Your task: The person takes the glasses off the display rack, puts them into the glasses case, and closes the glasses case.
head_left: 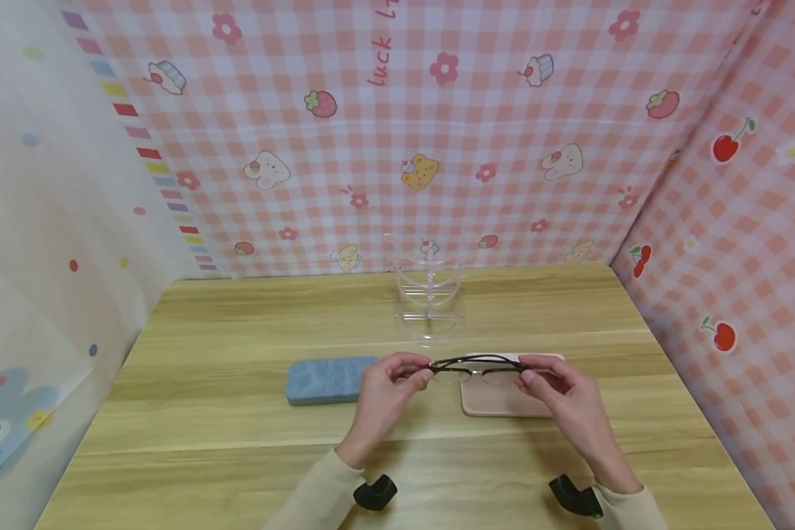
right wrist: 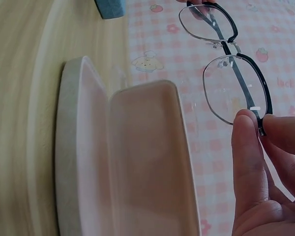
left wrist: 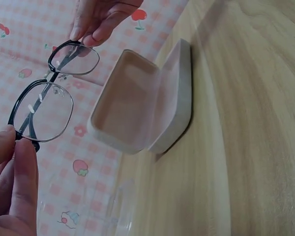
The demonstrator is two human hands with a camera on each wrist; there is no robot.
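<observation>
A pair of eyeglasses (head_left: 472, 358) with black upper rims and clear lenses is held level above the table, its temples folded in behind the lenses. My left hand (head_left: 386, 394) pinches one end of the frame between thumb and fingers. At the other end, my right hand (head_left: 575, 401) pinches the opposite corner the same way. Below and behind the glasses stands an eyeglass case (right wrist: 142, 147) with its lid raised, showing a pale pink lining and nothing inside. The glasses (left wrist: 44, 110) are apart from the case in the left wrist view.
A closed blue case (head_left: 324, 381) lies on the wooden table (head_left: 238, 456), left of the pink-lined one and partly behind my left hand. Farther back stands a clear tiered stand (head_left: 429, 294), close to the checked cloth (head_left: 371, 140) hanging behind the table.
</observation>
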